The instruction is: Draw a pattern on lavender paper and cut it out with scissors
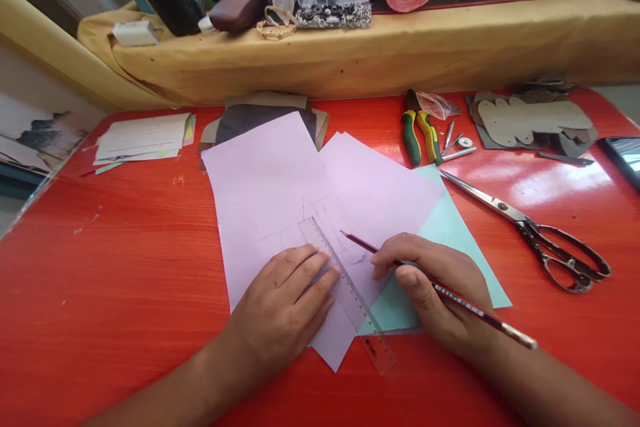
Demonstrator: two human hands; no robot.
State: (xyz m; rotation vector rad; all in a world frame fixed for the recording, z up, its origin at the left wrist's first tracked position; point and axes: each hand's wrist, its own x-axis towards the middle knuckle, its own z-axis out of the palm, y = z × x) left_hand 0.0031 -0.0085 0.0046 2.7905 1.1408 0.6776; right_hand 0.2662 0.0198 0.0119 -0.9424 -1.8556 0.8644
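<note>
My left hand (pixel 287 297) lies flat with its fingers spread a little, its fingertips pressing a clear ruler (pixel 353 287) onto a purple sheet (pixel 265 173). The ruler slants from the middle of the sheet down past its lower edge. Thin pencil lines show on the sheet around the ruler's upper end. In my right hand (pixel 435 287) is a black and red pencil (pixel 470 307), held between thumb and fingers, its tip just right of the ruler. Under this hand are another purple sheet (pixel 380 180) and a light green sheet (pixel 455 233).
Scissors (pixel 505 210), pliers (pixel 420 130), small metal pieces (pixel 457 150) and grey cut-outs (pixel 535 120) lie on the red table (pixel 150 280) at the right. Note papers (pixel 143 137) are at the left. A yellow-covered ledge (pixel 350 50) with jars and boxes runs behind.
</note>
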